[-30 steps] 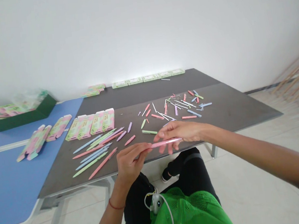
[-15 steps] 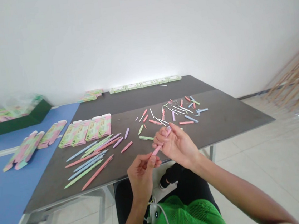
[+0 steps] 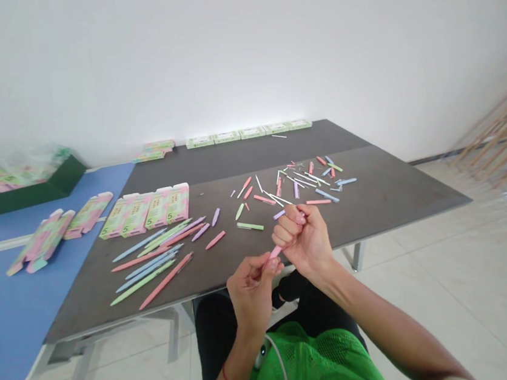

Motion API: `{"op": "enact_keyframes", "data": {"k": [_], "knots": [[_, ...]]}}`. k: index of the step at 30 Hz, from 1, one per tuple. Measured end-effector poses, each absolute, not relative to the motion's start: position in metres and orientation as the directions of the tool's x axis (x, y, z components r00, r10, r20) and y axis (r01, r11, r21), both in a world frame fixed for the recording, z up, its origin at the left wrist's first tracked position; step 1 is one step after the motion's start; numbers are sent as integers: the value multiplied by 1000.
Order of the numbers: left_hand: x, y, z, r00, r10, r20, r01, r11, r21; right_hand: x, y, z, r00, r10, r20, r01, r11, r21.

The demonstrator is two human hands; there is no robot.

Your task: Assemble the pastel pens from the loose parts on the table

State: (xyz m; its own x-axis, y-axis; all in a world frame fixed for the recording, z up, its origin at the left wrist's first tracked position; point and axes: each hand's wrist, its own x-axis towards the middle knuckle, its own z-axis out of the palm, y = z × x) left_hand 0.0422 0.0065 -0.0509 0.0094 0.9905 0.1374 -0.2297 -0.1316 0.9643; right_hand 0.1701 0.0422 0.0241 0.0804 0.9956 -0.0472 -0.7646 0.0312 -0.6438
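Between my hands, over the table's front edge, is a pink pen (image 3: 276, 251). My left hand (image 3: 253, 281) pinches its lower end between thumb and fingertips. My right hand (image 3: 302, 233) has its fingers curled around the upper part, which is mostly hidden. Just beyond my hands lie a green pen barrel (image 3: 250, 226) and a purple piece (image 3: 279, 214). Left of them are a pink pen tip section (image 3: 215, 239) and purple ones (image 3: 200, 232). A group of whole pens, a red one (image 3: 165, 280) nearest, lies to the left.
Loose barrels, clips and white refills (image 3: 307, 178) are scattered at the right on the dark table (image 3: 357, 215). Printed pen boxes (image 3: 157, 208) lie at the left, more boxes (image 3: 251, 133) along the wall. A dark green bin (image 3: 30, 197) stands on the blue table (image 3: 2, 310).
My right hand's fingers have closed further around the pink pen, hiding more of it. Both hands have shifted slightly right in view.
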Motion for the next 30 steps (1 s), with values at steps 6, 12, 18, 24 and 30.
{"op": "enact_keyframes", "data": {"k": [6, 12, 18, 24, 30], "knots": [[32, 16, -38, 169, 981, 99, -208, -63, 976, 170, 42, 29, -19, 999, 47, -867, 7, -497], [27, 14, -36, 161, 971, 178, -41, -173, 984, 178, 47, 31, -52, 998, 47, -916, -29, -400], [33, 7, -39, 41, 916, 400, 133, -401, 906, 179, 58, 21, -51, 997, -56, -957, -65, -284], [30, 7, -31, 52, 878, 476, 204, -476, 856, 177, 61, 13, -12, 988, -157, -959, -56, -276], [26, 8, -28, 152, 873, 464, 356, -486, 798, 177, 57, 20, 6, 998, -65, -899, -23, -438]]}}
